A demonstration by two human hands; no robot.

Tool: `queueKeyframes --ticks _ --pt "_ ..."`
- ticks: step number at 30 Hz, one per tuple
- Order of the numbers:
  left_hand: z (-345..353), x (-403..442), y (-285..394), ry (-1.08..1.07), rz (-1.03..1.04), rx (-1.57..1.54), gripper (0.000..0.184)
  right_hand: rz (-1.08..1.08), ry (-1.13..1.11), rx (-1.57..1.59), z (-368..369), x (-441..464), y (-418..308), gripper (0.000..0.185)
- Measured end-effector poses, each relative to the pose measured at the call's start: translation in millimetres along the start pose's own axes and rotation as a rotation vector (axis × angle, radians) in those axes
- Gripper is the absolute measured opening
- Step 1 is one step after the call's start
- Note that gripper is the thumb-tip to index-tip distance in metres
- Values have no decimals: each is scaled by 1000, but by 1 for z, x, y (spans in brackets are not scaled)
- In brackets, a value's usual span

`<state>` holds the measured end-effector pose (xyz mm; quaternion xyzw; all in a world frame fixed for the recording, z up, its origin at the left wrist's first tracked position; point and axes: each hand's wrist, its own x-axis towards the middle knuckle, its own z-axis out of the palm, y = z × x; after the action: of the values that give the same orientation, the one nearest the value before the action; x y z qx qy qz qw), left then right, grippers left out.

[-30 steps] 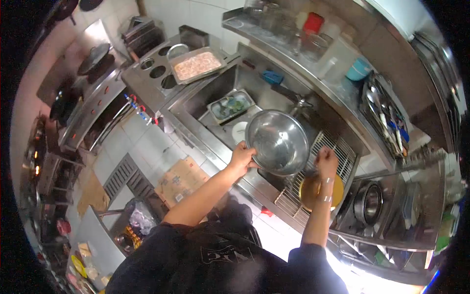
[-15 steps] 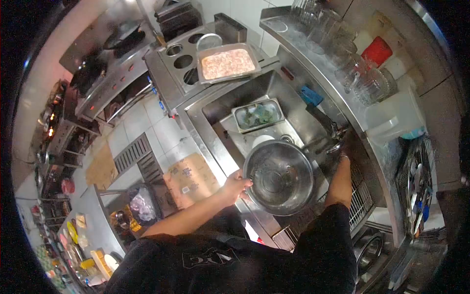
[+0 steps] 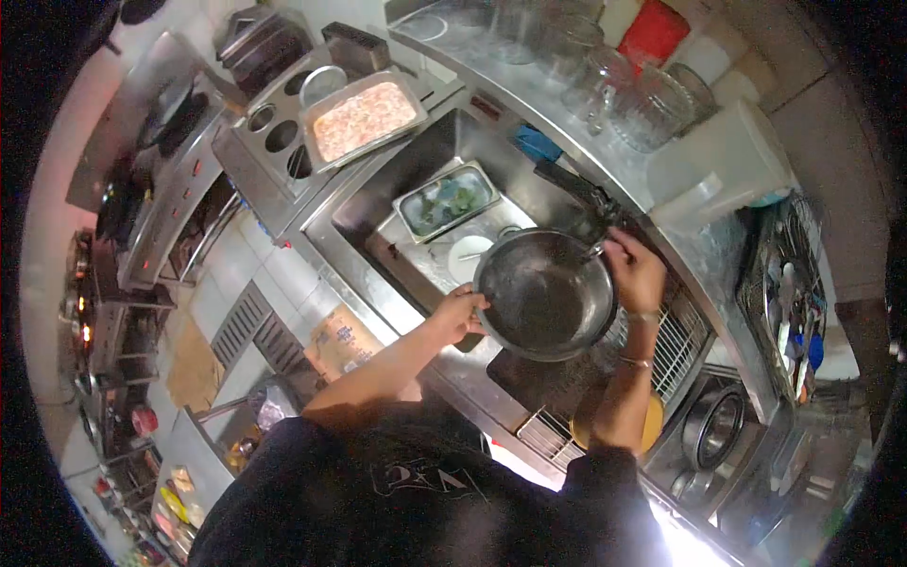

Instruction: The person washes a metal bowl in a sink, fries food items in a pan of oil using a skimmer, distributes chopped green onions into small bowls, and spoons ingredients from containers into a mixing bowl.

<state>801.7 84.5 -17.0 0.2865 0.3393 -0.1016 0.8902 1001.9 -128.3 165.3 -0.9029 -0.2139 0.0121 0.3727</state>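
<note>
A round metal bowl (image 3: 545, 295) is tilted over the sink (image 3: 378, 248), and my left hand (image 3: 460, 314) grips its left rim. Close to the bowl's right rim, by the faucet (image 3: 600, 200), is my right hand (image 3: 638, 272), its fingers bent together; whether they hold anything is too small to tell. In the sink, a rectangular metal pan (image 3: 446, 201) contains water and green leafy pieces. Beside it lies a small white dish (image 3: 470, 257). A yellow round item (image 3: 652, 422) shows partly behind my right forearm, on the wire rack (image 3: 673, 352).
A tray of pale pink food (image 3: 367, 121) rests on the counter with round holes, left of the sink. Glass jugs (image 3: 652, 109) line the shelf above. Metal bowls (image 3: 716, 425) stand at lower right, and a stove (image 3: 161, 213) is at far left.
My right hand has come back from the faucet to beside the bowl's right rim. The bowl remains in my left hand, and the camera view has shifted.
</note>
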Motion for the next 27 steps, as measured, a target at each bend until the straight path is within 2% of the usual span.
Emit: queueKeyframes --ticks 1,2,4,8,10,11,12,14,16,19,20,21,23,25,27 --pt "3 5 4 -34 -8 -17 32 -131 30 -93 18 10 17 33" --pt "6 10 5 -67 -15 -39 33 -130 37 -98 28 18 16 33" --pt "0 29 -2 -79 18 -45 33 -41 46 113 49 27 8 31" --pt "-11 42 4 -118 38 -17 32 -80 99 120 77 35 39 30" --pt "-14 42 10 -103 66 5 31 -187 -403 42 82 29 80 23" --pt "-16 46 13 -116 99 25 31 -192 -402 43 98 34 114 23" --pt "-18 47 15 -129 128 46 31 -223 -540 -240 120 38 154 23" --pt "9 19 36 -57 141 87 26 -248 -672 -526 141 41 173 23" --pt "27 6 49 15 155 122 21 -471 -735 -749 171 55 150 21" --pt "40 12 52 -95 121 277 24 -812 -811 -1079 214 68 123 29" --pt "44 14 51 -92 119 275 24 -813 -815 -1077 226 60 125 29" --pt "44 19 52 -81 172 277 25 -803 -836 -1017 236 49 131 28" --pt "34 33 63 -94 285 292 28 -759 -863 -623 238 28 161 26" --pt "37 12 75 -54 271 261 28 -753 -895 -246 244 25 216 25" --pt "34 7 77 -44 250 271 30 -860 -862 137 272 47 287 25"
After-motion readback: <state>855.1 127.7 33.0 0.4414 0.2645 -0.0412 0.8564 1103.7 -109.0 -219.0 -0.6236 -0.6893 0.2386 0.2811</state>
